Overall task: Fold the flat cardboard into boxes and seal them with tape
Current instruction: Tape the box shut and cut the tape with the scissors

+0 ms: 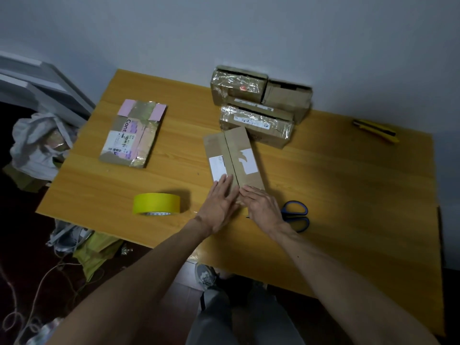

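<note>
A: Box location?
B: Cardboard box (234, 158) at table (348, 195) centre; tape roll (156, 204) at its 8 o'clock, scissors (297, 216) at 4 o'clock.
A: Hand state?
B: Left hand (220, 201) and right hand (261, 206) flat, fingers straight, pressing the box's 6 o'clock end.

Both bare forearms reach forward from the lower edge of the view and converge, the left from the lower left and the right from the lower right. The left grip (219, 204) lies palm down, its fingers (225, 184) straight, close together and pointing away from the body. The right grip (261, 205) lies palm down just beside it, fingers straight and angled toward the left one, curled round nothing.
</note>
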